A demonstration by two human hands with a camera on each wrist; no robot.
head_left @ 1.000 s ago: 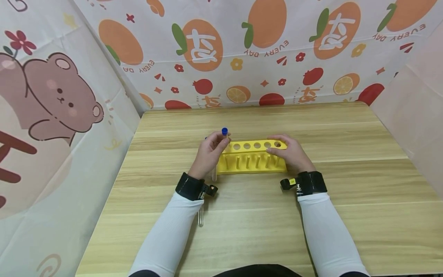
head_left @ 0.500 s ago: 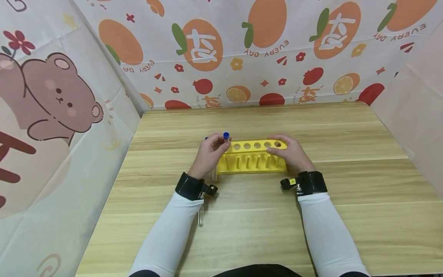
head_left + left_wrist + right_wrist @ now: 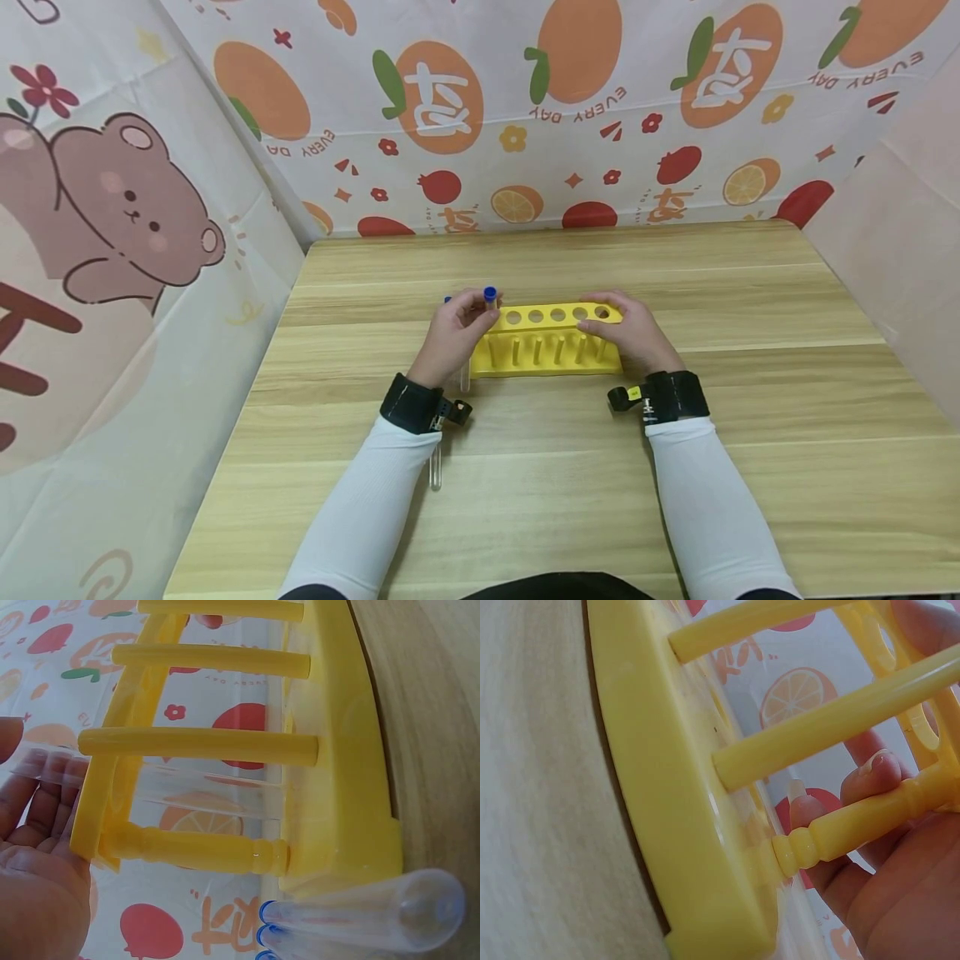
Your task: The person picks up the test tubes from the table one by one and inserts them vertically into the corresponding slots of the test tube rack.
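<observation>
While printed sheets of oranges and a cartoon bear [image 3: 112,208] wall in the scene, a wooden table [image 3: 750,400] fills the middle, and a person in white sleeves works at it with both hands. A yellow test-tube rack [image 3: 551,342] stands upright near the table's centre, its top plate pierced by a row of round holes. The right hand [image 3: 630,329] rests on the rack's right end, fingers curled over the top plate; the right wrist view shows fingertips [image 3: 877,776] wrapped behind the turned corner post. The left hand [image 3: 453,333] is at the rack's left end, thumb and fingers pinching a clear tube with a blue cap [image 3: 490,294] that stands upright in the leftmost hole, the cap just above the top plate. In the left wrist view that tube's glass [image 3: 202,780] runs between the rack's yellow bars. More clear tubes [image 3: 360,915] with blue caps lie on the table just left of the rack. One further clear tube [image 3: 435,462] lies near the left forearm, nearer the person.
</observation>
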